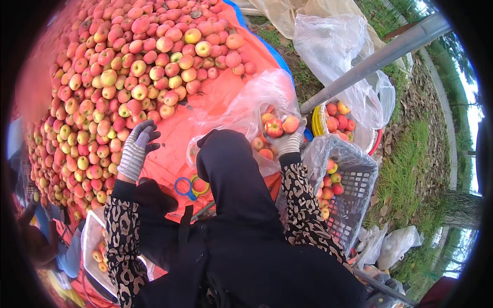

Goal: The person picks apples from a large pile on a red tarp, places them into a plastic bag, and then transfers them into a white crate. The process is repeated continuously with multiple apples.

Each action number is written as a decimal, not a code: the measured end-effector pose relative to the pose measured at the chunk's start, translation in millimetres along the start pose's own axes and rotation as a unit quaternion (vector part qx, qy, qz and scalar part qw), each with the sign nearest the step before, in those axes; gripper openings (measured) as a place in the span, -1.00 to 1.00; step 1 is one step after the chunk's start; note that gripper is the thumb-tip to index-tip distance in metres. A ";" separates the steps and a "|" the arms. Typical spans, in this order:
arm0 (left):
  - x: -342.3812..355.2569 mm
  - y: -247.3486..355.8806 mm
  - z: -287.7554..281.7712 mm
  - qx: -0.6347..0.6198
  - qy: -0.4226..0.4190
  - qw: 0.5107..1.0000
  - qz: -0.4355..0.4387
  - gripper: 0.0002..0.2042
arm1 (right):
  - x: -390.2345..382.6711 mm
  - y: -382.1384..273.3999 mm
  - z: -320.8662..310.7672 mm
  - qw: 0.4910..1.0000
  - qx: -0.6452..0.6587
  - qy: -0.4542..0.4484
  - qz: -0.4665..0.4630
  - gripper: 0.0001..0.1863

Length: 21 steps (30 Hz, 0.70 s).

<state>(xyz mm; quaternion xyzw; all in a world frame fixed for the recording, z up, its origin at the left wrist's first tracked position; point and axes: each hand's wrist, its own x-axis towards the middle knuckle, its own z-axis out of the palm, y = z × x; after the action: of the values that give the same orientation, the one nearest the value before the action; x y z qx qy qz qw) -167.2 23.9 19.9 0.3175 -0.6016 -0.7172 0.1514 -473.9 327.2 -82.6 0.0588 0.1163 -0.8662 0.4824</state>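
Observation:
My left hand (134, 151), in a grey striped glove with dark fingers, is at the near edge of a big heap of red and yellow apples (138, 66). Its fingers are apart and bent, with nothing visible in them. In the same kind of glove, my right hand (288, 143) is closed around apples; a red striped apple (273, 128) and a paler one (290, 124) show above the fingers. Its palm side is hidden. Beside and under it, a clear plastic bag (251, 105) has several apples inside.
A plastic-lined grey crate (354, 200) with apples stands to the right, beyond it a yellow-rimmed bucket (319, 122) of apples. A metal pole (375, 61) slants overhead. Blue and yellow rings (183, 187) lie on the red sheet (169, 138). A white crate (92, 231) sits lower left, near another person (41, 236).

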 end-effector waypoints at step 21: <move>1.7 4.6 -9.6 0.060 -0.021 0.996 -0.064 -0.64 | -123.7 -62.7 39.1 0.695 -0.540 0.252 -0.402 -0.40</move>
<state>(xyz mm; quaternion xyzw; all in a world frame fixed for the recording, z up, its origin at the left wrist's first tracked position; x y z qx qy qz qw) -163.1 14.4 23.1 0.3490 -0.6252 -0.6942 0.0728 -461.5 450.6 -9.3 -0.0484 0.6938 -0.7185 -0.0102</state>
